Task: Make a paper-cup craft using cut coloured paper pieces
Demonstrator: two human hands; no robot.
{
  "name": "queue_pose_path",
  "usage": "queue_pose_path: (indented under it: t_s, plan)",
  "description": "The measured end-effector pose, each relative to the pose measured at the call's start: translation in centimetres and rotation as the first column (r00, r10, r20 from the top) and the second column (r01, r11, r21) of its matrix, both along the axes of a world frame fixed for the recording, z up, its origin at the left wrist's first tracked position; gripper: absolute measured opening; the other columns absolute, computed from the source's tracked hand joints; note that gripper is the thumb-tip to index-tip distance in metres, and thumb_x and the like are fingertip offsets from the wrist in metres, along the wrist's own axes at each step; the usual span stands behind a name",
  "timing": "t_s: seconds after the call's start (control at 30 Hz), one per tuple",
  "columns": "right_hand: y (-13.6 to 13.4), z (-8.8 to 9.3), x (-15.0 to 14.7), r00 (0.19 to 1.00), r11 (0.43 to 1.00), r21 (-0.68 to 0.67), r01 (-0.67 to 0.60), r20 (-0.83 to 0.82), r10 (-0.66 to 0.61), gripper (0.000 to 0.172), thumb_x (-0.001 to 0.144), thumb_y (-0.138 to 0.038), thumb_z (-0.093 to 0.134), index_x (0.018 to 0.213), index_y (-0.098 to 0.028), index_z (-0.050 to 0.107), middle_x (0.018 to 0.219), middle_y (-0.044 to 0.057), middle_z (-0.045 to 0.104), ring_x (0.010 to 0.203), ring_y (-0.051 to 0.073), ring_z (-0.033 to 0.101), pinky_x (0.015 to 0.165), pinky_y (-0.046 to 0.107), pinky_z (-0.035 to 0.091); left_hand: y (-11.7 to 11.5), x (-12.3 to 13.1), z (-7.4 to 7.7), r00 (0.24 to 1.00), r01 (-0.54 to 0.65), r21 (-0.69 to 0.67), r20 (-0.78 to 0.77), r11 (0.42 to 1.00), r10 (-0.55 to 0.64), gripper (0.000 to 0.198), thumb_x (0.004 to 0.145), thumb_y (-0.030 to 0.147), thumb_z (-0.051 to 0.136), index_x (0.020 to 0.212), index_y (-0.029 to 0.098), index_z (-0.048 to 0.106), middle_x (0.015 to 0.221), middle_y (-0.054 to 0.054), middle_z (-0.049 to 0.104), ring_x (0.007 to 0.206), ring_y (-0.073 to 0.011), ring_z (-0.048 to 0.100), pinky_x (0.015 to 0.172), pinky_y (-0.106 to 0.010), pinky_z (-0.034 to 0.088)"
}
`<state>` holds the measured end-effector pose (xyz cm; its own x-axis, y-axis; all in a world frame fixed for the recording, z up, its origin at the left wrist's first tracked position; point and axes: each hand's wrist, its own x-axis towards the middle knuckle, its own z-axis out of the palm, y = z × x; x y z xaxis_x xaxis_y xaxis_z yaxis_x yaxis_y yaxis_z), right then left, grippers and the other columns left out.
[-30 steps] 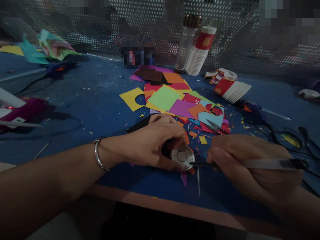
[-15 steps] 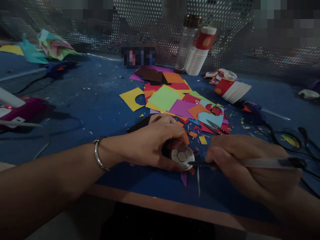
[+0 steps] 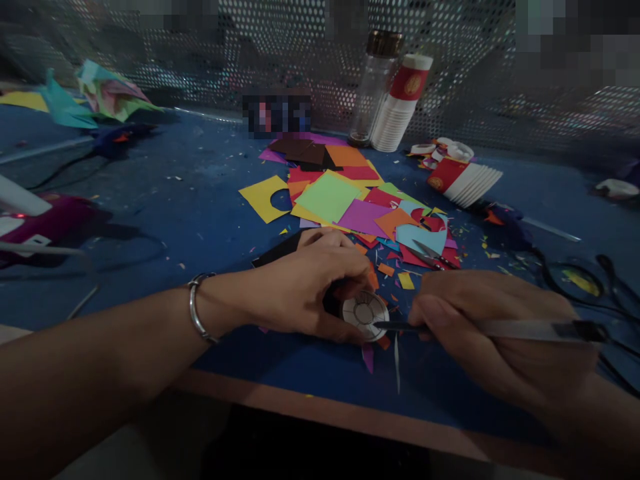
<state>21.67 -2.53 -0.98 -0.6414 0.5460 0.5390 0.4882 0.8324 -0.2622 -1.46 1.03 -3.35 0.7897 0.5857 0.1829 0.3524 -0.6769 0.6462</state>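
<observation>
Between the thumb and fingers of my left hand (image 3: 325,287) is a small round white disc (image 3: 365,315), tilted slightly. It bears a drawn inner circle with lines running out to the rim; my fingers cover its left edge. My right hand (image 3: 505,333) grips a pen (image 3: 530,329) with a clear barrel and dark ends, and the tip touches or nearly touches the disc's lower right part. Paper scraps lie around the disc, among them a purple sliver (image 3: 368,358) and a thin white strip (image 3: 397,363). A black sheet (image 3: 277,249) sits partly under my left hand.
Coloured paper squares (image 3: 327,197) and scissors (image 3: 431,255) lie beyond my hands. Behind stand a glass bottle (image 3: 373,93) and stacked paper cups (image 3: 403,103); more cups (image 3: 465,181) lie at right. Glue guns (image 3: 510,223) with cables and a purple device (image 3: 55,217) flank the blue table (image 3: 200,173).
The pen and my right hand have shifted very slightly, with the tip a little further left on the disc. My left hand and the disc look almost unmoved.
</observation>
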Motion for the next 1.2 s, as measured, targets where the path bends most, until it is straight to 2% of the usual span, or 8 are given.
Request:
queue_pose_path:
  t_s: [0.2, 0.53, 0.93, 1.2]
  plan:
    - [0.14, -0.35, 0.39, 0.997, 0.998, -0.056, -0.030, -0.072, 0.026, 0.030, 0.101, -0.016, 0.045, 0.072, -0.024, 0.046, 0.055, -0.005, 0.056, 0.048, 0.009, 0.053, 0.049, 0.024, 0.038, -0.03, 0.03, 0.24, 1.000, -0.005, -0.013, -0.021, 1.000, 0.005, 0.044, 0.080, 0.053, 0.077, 0.078, 0.021, 0.046, 0.087, 0.002, 0.059, 0.091, -0.0201, 0.046, 0.086, -0.035, 0.026]
    - [-0.17, -0.28, 0.32, 0.998, 1.000, -0.031, 0.003, -0.062, -0.005, 0.027, 0.102, -0.018, 0.044, 0.078, -0.023, 0.055, 0.055, -0.005, 0.057, 0.047, 0.008, 0.054, 0.047, 0.024, 0.037, -0.06, 0.02, 0.20, 1.000, -0.006, -0.010, -0.016, 1.000, 0.006, 0.045, 0.080, 0.052, 0.078, 0.077, 0.021, 0.045, 0.088, 0.002, 0.060, 0.092, -0.0200, 0.046, 0.085, -0.035, 0.026]
    - [-0.05, -0.35, 0.30, 0.998, 0.999, -0.043, -0.026, -0.049, 0.024, 0.029, 0.102, -0.018, 0.044, 0.076, -0.022, 0.056, 0.056, -0.002, 0.059, 0.048, 0.010, 0.054, 0.048, 0.024, 0.039, -0.08, -0.02, 0.23, 1.000, -0.006, -0.009, -0.012, 1.000, 0.006, 0.044, 0.079, 0.051, 0.079, 0.078, 0.021, 0.046, 0.087, 0.003, 0.058, 0.091, -0.0199, 0.045, 0.084, -0.035, 0.026]
    - [-0.07, -0.35, 0.39, 0.997, 0.997, -0.071, -0.033, -0.072, 0.028, 0.031, 0.102, -0.018, 0.044, 0.072, -0.025, 0.046, 0.054, -0.005, 0.054, 0.048, 0.010, 0.051, 0.048, 0.024, 0.038, -0.04, 0.06, 0.29, 1.000, -0.006, -0.009, -0.029, 1.000, 0.005, 0.044, 0.079, 0.051, 0.079, 0.078, 0.021, 0.046, 0.088, 0.002, 0.059, 0.093, -0.0206, 0.045, 0.086, -0.035, 0.026]
